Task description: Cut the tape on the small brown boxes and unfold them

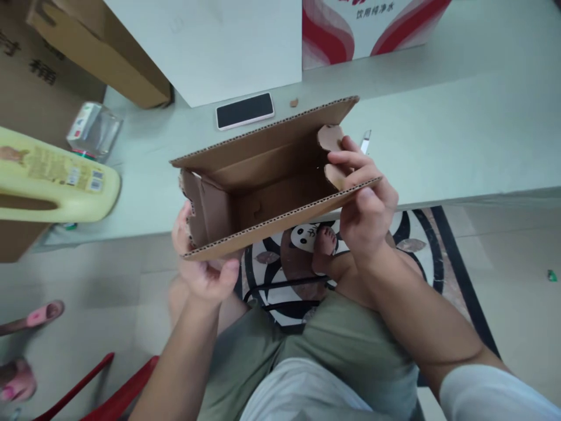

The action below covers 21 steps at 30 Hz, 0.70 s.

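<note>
We see a brown carton [272, 181], a pale green counter [460, 128], a yellow jug [61, 175], a black phone [244, 111] edged in white, olive shorts [350, 339] and a white box [368, 35] swirled with red.

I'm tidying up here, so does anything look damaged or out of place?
The cardboard box has a ragged, notched edge near the left hand, as if torn. A small brown scrap lies loose on the table, and a green piece on the floor, like litter.

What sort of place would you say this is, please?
Probably a home, though a small workplace is possible: there's a pale tiled floor with a black-and-white patterned inlay, a pink slipper and a long pale-green table.
</note>
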Available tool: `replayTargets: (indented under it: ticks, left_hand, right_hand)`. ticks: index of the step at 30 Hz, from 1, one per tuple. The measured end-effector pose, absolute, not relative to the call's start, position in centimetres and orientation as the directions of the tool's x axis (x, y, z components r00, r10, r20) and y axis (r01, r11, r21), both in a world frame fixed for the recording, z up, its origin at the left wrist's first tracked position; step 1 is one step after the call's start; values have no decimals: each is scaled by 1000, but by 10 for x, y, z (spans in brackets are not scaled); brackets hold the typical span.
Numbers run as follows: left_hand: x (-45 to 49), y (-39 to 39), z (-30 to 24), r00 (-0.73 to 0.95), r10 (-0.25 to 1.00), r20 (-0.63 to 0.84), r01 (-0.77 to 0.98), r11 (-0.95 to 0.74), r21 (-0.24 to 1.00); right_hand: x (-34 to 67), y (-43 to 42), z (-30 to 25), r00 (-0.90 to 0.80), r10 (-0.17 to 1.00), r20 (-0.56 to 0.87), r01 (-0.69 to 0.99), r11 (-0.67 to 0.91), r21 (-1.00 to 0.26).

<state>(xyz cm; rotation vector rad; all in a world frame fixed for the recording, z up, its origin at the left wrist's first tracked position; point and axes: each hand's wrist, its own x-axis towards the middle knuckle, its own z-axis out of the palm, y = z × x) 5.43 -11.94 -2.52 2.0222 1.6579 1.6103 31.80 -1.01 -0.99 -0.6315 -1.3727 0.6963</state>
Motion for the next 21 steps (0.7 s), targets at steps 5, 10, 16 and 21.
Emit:
replayTargets:
  ticks: [5, 10, 16, 21]
  left_hand:
    - [72, -106, -2, 122, 588, 800, 666, -646, 374]
    - [90, -90, -6, 60, 709, 703, 643, -566, 515]
    - [95, -64, -19, -232, 757, 611, 472, -462, 751]
    - [100, -53, -23, -368, 795, 483, 313, -383, 869]
  right_hand:
    - [325, -13, -8, 112, 767, 632, -19, 637, -770]
    - [335, -11, -8, 130, 788, 602, 59, 599, -798]
    - [336, -4, -10, 157, 822, 548, 71, 544, -836]
    - [335, 3, -17, 141, 844, 518, 98, 508, -856]
